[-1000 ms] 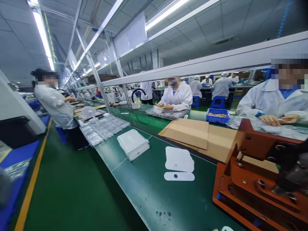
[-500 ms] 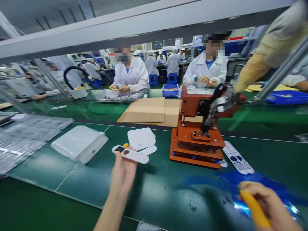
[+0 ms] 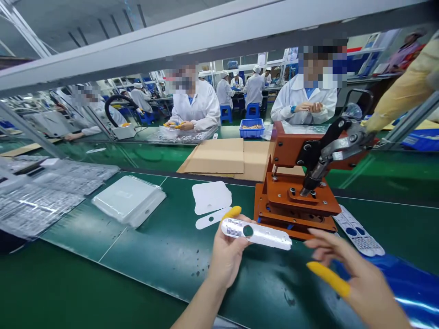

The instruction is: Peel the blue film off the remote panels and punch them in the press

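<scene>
The left hand [image 3: 228, 258] held a long white strip [image 3: 269, 236] with a round hole, up over the green table [image 3: 164, 256] and in front of the orange press [image 3: 298, 201]. The right hand [image 3: 358, 274] was spread wide with nothing in it, near the strip's end, its thumb in a yellow cover [image 3: 329, 278]. Flat white pieces [image 3: 211, 196] and a wrapped white pack [image 3: 125, 198] lay farther left

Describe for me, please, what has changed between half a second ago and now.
The left hand, keeping hold of the white strip, has moved right, toward the orange press. The right hand has moved left from over the blue film, its curled fingers now spread near the strip's end. The press, cardboard and wrapped white stack stayed put on the bench.
</scene>
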Tool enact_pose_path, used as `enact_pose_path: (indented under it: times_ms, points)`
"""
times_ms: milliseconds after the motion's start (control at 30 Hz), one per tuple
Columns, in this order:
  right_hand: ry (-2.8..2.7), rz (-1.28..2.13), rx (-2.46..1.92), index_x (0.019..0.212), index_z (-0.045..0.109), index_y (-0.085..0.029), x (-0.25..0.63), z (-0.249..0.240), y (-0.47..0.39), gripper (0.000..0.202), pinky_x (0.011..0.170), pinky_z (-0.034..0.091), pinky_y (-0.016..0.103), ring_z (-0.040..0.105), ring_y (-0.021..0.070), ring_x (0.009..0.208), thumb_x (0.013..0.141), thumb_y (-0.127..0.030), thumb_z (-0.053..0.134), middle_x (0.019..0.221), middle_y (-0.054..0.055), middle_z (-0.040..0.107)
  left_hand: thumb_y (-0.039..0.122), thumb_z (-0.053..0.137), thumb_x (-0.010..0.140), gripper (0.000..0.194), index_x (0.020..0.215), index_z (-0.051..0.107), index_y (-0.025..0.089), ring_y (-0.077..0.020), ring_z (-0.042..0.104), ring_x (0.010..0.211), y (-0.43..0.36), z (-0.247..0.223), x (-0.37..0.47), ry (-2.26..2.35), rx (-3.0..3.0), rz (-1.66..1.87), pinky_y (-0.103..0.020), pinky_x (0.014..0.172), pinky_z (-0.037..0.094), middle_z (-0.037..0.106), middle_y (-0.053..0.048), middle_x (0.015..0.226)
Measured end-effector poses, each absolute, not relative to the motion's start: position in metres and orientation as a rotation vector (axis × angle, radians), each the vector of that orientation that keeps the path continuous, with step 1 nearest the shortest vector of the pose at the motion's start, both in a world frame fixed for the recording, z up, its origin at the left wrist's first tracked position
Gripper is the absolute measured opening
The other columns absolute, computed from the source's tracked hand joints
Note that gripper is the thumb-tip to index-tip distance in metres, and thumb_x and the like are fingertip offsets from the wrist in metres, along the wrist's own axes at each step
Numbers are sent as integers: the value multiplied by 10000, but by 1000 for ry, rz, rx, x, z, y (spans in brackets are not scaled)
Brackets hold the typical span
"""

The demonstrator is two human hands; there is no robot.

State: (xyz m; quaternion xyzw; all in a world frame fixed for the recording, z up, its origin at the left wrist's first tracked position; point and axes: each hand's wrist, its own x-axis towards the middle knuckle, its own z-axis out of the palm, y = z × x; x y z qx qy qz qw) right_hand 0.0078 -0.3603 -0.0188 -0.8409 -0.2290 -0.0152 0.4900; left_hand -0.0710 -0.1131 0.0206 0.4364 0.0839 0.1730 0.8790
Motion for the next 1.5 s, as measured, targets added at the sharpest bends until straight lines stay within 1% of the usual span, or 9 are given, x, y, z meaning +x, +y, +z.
enact_pose_path:
  times_ms: [200,333,433,600,833,967,1300,1400,1500]
  points:
    - [-526,356,-1867,1140,605,-270,-4,-11,-300,479,742,563,251,629,225,982,727,-505,670,1087,48,655,272,751,722,404,1098,604,250,-259,563,1085,-122,9,-85,153,979,317,-380,896,478,615,-57,1047]
    - [-530,255,-1986,1109,632,-261,24,-24,-339,459,812,550,285,626,236,996,730,-519,659,1124,55,648,323,780,663,557,1185,592,273,-287,537,1113,-81,5,-87,186,1488,305,-437,965,421,587,-79,1210]
    - [-553,25,-2125,1043,663,-253,61,-33,-371,464,838,536,364,602,284,1036,717,-582,631,1119,79,638,337,759,656,351,995,699,270,-325,490,1135,-30,-1,-82,365,1952,481,-476,1030,309,640,-85,1131]
    - [-552,-233,-2222,916,670,-220,104,-34,-374,542,923,466,474,545,339,1099,697,-701,549,1142,121,600,364,776,578,257,806,714,264,-325,558,899,16,-15,-71,405,2147,604,-396,850,374,676,-101,867]
    - [-584,-109,-2271,1069,644,-223,110,-17,-358,577,894,489,471,535,342,1126,717,-670,550,1204,117,586,441,790,526,261,555,613,251,-223,534,576,20,-5,-67,326,2343,418,-252,513,318,616,-34,648]
    - [-593,-94,-2230,987,660,-233,107,-14,-357,519,898,494,443,531,328,1141,710,-664,576,1224,100,577,363,777,559,192,589,633,240,-223,534,606,12,-4,-72,381,2344,302,-252,509,327,617,-39,686]
    - [-460,-171,-2065,1112,609,-230,89,-22,-359,492,985,426,463,490,308,1181,782,-590,561,1262,98,529,586,612,723,392,672,656,200,-131,368,445,-23,-2,-97,658,1799,293,-237,446,285,437,28,473]
    - [-286,-361,-2052,1144,596,-237,51,-22,-360,439,863,500,426,565,271,1022,826,-534,539,1118,95,577,558,617,728,375,738,693,191,-131,389,481,-38,16,-88,613,1763,187,-230,446,279,479,11,528]
    - [-429,-132,-1984,1235,544,-286,13,-22,-352,465,767,538,369,598,223,891,825,-501,582,1001,57,616,491,613,755,335,645,667,179,-145,422,543,-68,31,-64,378,1853,43,-232,468,284,512,-9,575]
